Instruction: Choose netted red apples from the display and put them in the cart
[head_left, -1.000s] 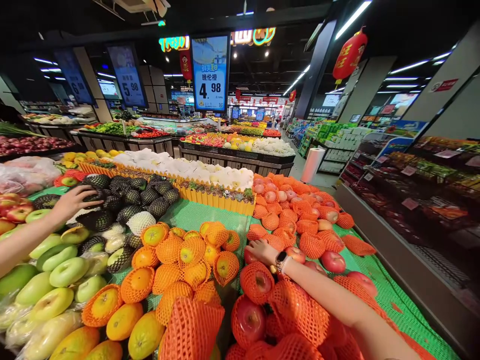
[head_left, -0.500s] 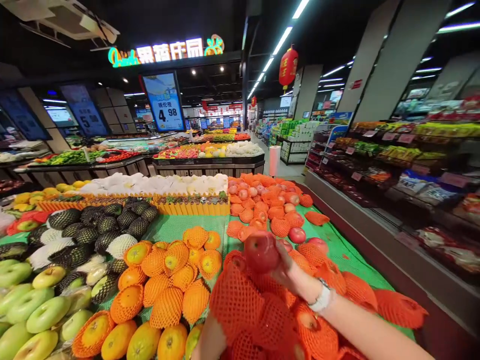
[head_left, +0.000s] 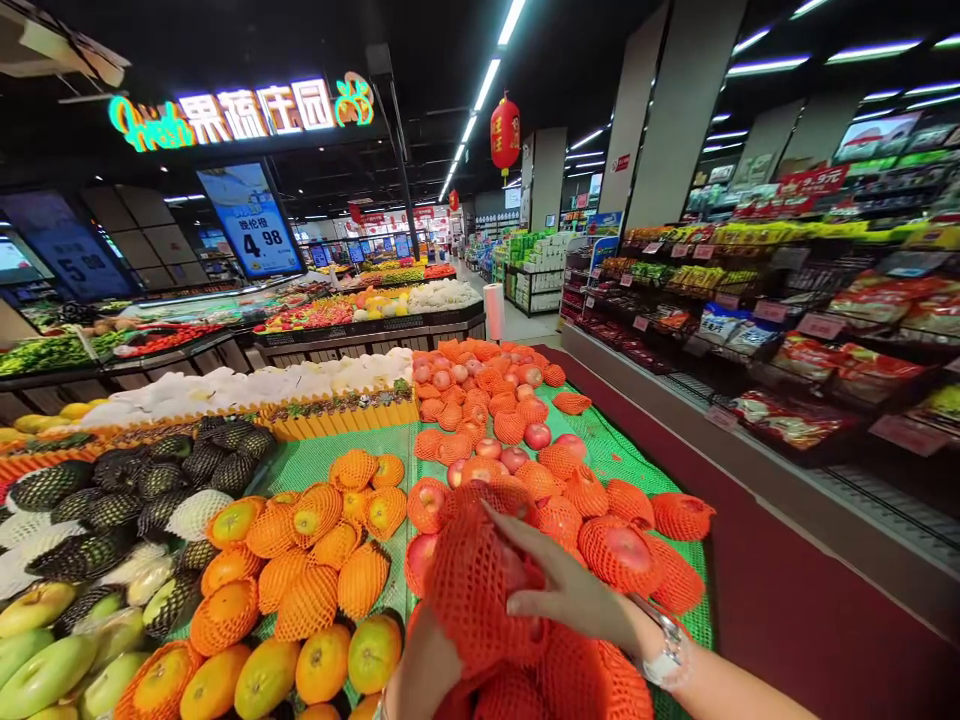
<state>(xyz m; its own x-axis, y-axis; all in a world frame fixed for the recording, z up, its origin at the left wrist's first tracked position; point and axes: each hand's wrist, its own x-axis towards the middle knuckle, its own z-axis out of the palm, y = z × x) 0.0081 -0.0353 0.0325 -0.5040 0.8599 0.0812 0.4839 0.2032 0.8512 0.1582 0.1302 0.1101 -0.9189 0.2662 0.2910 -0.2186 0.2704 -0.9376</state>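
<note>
A red foam net sleeve (head_left: 469, 590) is held up in front of me, with an apple (head_left: 517, 565) showing dimly through its mesh. My left hand (head_left: 431, 655) grips the sleeve from the left; its fingers are hidden behind the mesh. From the right, my right hand (head_left: 559, 580) closes on the apple and the net over it, thumb below and fingers stretched across the top. Below both hands are more apples in red nets (head_left: 577, 680). A watch (head_left: 664, 650) is on my right wrist. Beyond the hands lies a heap of netted and bare apples (head_left: 510, 425).
Oranges in orange nets (head_left: 307, 600) lie to the left, past them black-netted fruit (head_left: 150, 490) and green apples (head_left: 52, 670). White-wrapped fruit (head_left: 225, 390) sits behind a small yellow fence (head_left: 345, 420). A shelf of packaged goods (head_left: 750, 330) runs along the right, across a red floor strip (head_left: 810, 560).
The bare apple that my right hand held above the nets is now down inside the red net sleeve. My view has turned to the right.
</note>
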